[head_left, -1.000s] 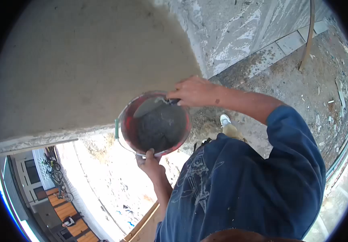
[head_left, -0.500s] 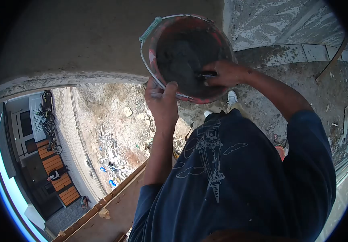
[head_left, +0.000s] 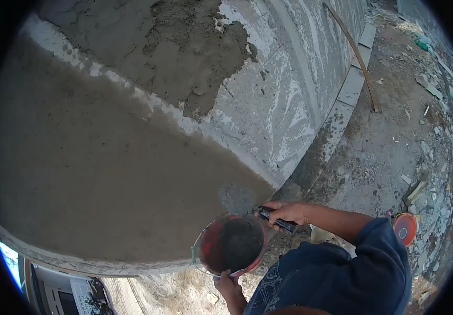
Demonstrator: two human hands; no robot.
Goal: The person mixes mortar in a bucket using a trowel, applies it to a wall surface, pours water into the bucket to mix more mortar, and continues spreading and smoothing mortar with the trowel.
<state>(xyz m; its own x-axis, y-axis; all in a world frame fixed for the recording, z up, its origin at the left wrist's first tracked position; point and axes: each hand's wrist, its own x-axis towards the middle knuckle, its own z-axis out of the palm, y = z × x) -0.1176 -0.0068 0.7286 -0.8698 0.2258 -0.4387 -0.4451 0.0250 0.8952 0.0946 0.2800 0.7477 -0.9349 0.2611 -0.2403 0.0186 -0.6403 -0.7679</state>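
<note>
My left hand [head_left: 228, 285] grips the near rim of a red bucket [head_left: 213, 251] with a wire handle hanging at its left side. Wet grey mortar [head_left: 241, 242] lies inside. Just above the far rim, my right hand [head_left: 291, 212] is wrapped around the black handle of a trowel [head_left: 279, 219]. The trowel's blade is covered by a load of mortar [head_left: 236, 198], in front of a smooth, damp plaster surface [head_left: 105, 173]. Higher up, a rough patch of mortar [head_left: 195, 63] covers part of the pale wall [head_left: 279, 100].
A curved wooden strip [head_left: 360, 63] leans by the wall's base, where a row of tiles [head_left: 351, 88] runs. An orange-red round container [head_left: 405, 229] sits at the right, among rubble [head_left: 425, 157]. Lower left, a parked motorbike [head_left: 98, 296] shows beyond the ledge.
My right hand has come out of the bucket with the trowel, which now carries mortar. My view has swung up and right toward the wall. The left hand still holds the bucket.
</note>
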